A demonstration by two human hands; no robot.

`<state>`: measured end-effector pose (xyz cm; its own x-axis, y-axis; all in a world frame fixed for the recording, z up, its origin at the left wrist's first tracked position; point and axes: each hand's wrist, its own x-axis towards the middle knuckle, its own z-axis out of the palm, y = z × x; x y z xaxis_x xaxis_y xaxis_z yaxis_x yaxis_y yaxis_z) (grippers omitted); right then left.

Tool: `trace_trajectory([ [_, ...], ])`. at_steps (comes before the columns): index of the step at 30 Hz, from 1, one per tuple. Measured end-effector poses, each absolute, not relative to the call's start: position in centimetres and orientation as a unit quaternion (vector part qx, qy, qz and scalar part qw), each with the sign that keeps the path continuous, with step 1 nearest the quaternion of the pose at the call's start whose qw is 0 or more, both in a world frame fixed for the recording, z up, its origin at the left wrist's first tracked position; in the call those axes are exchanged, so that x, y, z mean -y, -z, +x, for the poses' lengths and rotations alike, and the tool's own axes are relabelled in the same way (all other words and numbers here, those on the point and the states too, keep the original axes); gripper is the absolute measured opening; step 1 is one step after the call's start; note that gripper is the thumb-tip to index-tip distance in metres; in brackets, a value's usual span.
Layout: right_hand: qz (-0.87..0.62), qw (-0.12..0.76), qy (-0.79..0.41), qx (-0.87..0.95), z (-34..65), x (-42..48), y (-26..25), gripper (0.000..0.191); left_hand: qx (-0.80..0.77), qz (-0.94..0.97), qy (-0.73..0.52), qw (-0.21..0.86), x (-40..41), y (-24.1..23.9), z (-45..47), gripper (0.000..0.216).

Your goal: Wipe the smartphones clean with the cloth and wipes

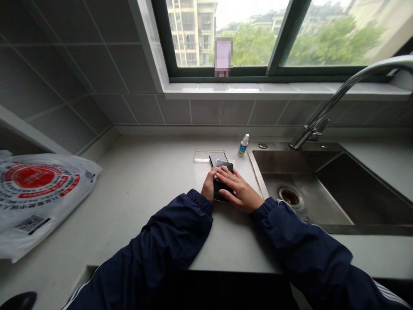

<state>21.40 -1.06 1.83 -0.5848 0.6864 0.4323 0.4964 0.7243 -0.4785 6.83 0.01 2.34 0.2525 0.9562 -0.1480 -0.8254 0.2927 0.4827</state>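
A dark smartphone [221, 192] is gripped along its left edge by my left hand [209, 184], whose fingers are curled against it. Across the glossy face of that phone lies my right hand [240, 189], fingers stretched out; whether anything thin is under them I cannot tell. Just behind the phone's top end rests a second flat device [217, 157] with a pale grey face and dark edge, partly covered. Beyond it a clear phone case [199, 156] lies flat on the counter. To the right stands a small spray bottle [243, 146] with a white top and a blue and yellow label.
A steel sink [329, 193] is set into the pale counter [145, 172] on the right, with a curved tap [335, 97] over it. On the left lies a white plastic bag [64, 211] with red print. A tiled wall and window are behind.
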Motion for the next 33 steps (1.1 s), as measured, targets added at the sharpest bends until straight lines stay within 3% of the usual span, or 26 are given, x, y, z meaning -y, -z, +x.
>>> trace_trajectory([
  [11, -0.411, 0.34, -0.155, 0.831, 21.7, 0.4, -1.6, 0.054, -0.192, 0.163, -0.553, 0.794, 0.4, -3.0, 6.8, 0.038],
  [17, -0.354, 0.378, -0.143, 0.843, 21.8, 0.9, -2.4, 0.036, -0.195, 0.171, -0.536, 0.803, 0.0, -2.1, 6.7, 0.039],
  [27, -0.447, 0.314, -0.13, 0.827, 22.0, 0.3, -2.2, 0.059, -0.185, 0.177, -0.555, 0.792, 0.3, -2.3, 6.9, 0.04],
  [33, -0.338, 0.287, -0.141, 0.885, 21.4, 1.3, -2.8, 0.058, -0.199, 0.147, -0.554, 0.795, -0.1, -2.7, 6.7, 0.039],
])
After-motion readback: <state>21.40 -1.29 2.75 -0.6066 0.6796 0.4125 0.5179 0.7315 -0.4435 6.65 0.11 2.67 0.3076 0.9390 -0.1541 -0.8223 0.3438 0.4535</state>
